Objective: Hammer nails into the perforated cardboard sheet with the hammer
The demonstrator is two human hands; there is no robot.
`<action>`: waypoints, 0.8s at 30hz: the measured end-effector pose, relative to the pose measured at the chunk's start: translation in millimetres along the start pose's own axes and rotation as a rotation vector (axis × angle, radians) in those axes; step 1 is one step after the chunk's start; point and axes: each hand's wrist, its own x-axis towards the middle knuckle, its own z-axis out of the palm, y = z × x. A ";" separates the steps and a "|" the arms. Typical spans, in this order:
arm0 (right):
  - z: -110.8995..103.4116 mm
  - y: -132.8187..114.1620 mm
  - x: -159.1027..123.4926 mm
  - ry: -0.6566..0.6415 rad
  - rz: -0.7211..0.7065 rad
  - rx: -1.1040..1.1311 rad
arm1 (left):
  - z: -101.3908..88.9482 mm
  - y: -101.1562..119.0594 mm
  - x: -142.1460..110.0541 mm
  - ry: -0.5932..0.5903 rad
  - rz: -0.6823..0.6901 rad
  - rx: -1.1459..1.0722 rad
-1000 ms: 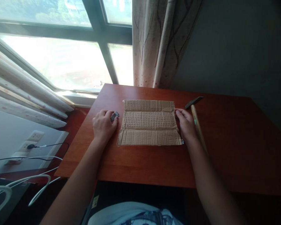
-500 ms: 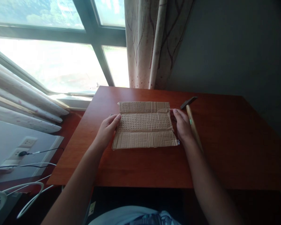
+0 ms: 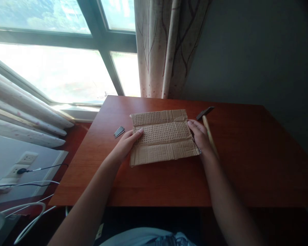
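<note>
1. Centrally, the perforated corrugated cardboard sheet (image 3: 164, 132) lies between 2 grips, over the tabletop (image 3: 159, 186).
2. Left hand (image 3: 127, 144): grasps the left edge, thumb on top.
3. Right hand (image 3: 199, 135): grasps the right edge.

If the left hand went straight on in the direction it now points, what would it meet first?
The cardboard: the left hand is at its left edge, thumb on top, pointing across it. Whether the hidden fingers would pass underneath is hard to tell.
</note>
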 end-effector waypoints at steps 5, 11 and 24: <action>-7.3 -4.5 1.4 -0.023 0.019 -0.078 | 11.8 2.4 1.0 -0.002 -0.055 -0.063; -12.5 -5.8 2.6 -0.025 0.078 -0.071 | 16.3 5.5 3.6 -0.003 -0.065 -0.085; -7.8 -5.0 -0.1 -0.049 0.074 -0.052 | 11.8 5.6 3.9 0.048 -0.049 -0.073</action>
